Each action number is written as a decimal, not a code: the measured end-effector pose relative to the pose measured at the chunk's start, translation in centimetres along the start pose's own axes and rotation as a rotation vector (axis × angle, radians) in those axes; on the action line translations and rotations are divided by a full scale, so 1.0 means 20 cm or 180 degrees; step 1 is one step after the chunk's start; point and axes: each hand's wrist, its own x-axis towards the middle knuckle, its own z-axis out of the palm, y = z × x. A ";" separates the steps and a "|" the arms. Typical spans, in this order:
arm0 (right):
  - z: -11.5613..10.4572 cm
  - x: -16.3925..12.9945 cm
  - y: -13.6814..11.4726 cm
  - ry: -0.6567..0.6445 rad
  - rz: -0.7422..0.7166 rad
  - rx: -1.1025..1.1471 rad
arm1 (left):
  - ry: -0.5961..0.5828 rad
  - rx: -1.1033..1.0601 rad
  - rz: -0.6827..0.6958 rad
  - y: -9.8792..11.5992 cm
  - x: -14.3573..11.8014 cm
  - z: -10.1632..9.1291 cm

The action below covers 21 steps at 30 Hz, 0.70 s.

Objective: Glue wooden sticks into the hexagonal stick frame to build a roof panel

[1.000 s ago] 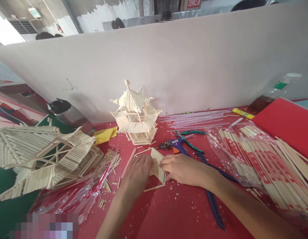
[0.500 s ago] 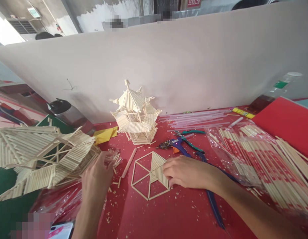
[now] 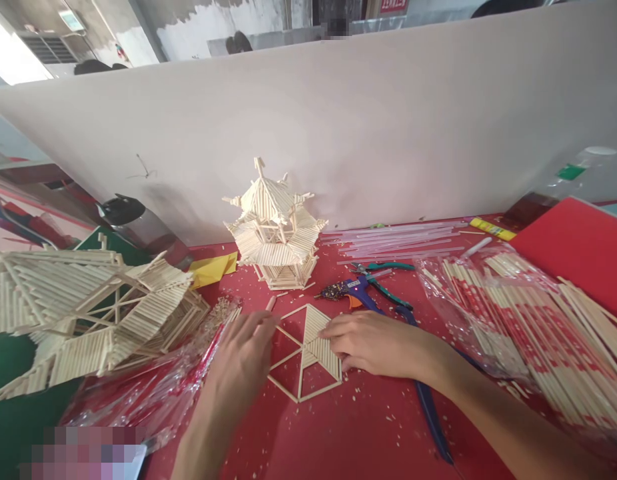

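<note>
We've got the stick hexagon (image 3: 303,353) lying flat mid-worktop, well in from every edge. Our right hand (image 3: 373,343) presses open fingers on its right side, pinning it, while our left hand (image 3: 243,353) rests open-palmed, clutching nothing, over its left edge.

No writing is showing clearly enough to read. A red sign (image 3: 391,5) at the top edge is carrying white characters, cut off and too small to make out. The chopstick wrappers (image 3: 493,303) near the bench's right edge are bearing red print that is blurring into patches. The yellow tube (image 3: 490,229) at the far right is showing illegible marks.
</note>
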 end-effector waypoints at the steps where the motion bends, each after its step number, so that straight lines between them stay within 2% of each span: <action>1: 0.00 0.00 0.00 -0.0049 0.0011 -0.0040 | -0.0148 -0.0054 0.0170 0.04 0.01 0.02; 4: -0.01 0.00 0.00 -0.0168 0.0054 -0.0088 | -0.0371 -0.0062 0.0537 0.13 0.02 0.07; 6: 0.00 0.00 0.00 -0.0184 0.0094 -0.0042 | -0.0426 -0.0024 0.0656 0.15 0.02 0.10; 13: 0.00 -0.01 -0.01 -0.0135 0.0308 0.0123 | -0.0524 -0.0091 0.0867 0.13 0.00 0.10; 21: -0.03 -0.01 -0.02 -0.0264 0.0355 -0.0086 | -0.0497 -0.0401 0.0822 0.10 -0.01 0.08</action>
